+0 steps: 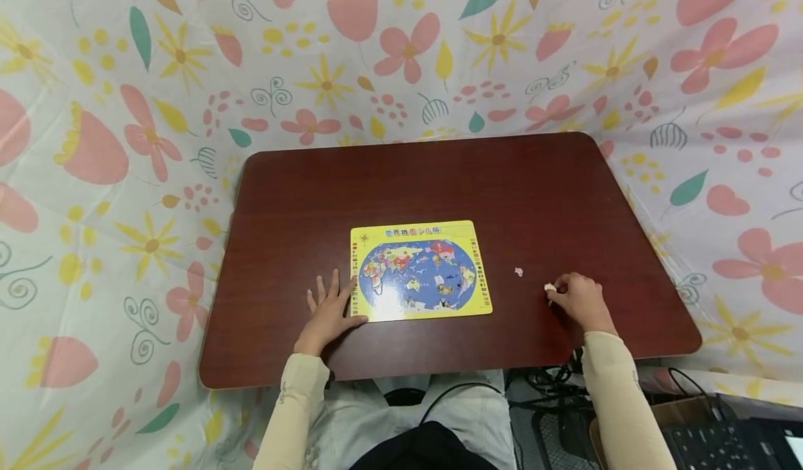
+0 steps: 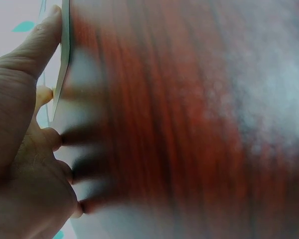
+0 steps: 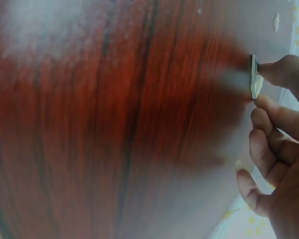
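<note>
A yellow-bordered world map puzzle board lies flat on the brown table. At its lower left corner rests my left hand, fingers spread, with the thumb along the bottom edge and the index finger by the left edge. In the left wrist view the board's edge shows thin beside the thumb. Off to the right, my right hand pinches a small pale puzzle piece between thumb and index finger, close to the tabletop. A small pinkish puzzle piece lies between the board and that hand.
Flower-printed cloth surrounds the table on its back and sides. Black cables hang below the front edge at right, near a black keyboard-like device. The person's lap is just below the table's front edge.
</note>
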Motion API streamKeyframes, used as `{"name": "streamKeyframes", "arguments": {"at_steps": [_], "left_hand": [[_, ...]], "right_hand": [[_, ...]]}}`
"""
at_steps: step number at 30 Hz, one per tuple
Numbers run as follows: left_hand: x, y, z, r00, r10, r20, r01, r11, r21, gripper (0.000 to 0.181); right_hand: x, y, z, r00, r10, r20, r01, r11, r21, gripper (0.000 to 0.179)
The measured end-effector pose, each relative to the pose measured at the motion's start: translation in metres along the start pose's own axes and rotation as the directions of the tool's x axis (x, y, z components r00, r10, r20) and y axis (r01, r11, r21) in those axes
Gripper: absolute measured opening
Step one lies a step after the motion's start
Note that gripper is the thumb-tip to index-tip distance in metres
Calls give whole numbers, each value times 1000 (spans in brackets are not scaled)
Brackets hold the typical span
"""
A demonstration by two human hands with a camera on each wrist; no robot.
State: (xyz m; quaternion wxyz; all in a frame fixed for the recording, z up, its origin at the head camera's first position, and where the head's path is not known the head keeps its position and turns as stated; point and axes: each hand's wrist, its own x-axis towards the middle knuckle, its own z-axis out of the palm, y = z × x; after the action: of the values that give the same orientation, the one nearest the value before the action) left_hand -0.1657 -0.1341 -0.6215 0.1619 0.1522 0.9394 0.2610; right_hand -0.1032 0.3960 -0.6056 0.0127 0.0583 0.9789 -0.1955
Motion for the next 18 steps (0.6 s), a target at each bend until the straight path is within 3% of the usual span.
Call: {"name": "streamKeyframes", "arguments": {"at_steps": [8,18], "left_hand": [[-2,0,-1,1000,-12,-10,12,1000,11,92],[-1,1,1,1000,0,-17,1,1000,7,91]], "right_hand": [[4,-1,2,999,-41,-19,40,998,-42,25],[-2,-3,4,998,12,-65,-13,1000,-16,31]]}}
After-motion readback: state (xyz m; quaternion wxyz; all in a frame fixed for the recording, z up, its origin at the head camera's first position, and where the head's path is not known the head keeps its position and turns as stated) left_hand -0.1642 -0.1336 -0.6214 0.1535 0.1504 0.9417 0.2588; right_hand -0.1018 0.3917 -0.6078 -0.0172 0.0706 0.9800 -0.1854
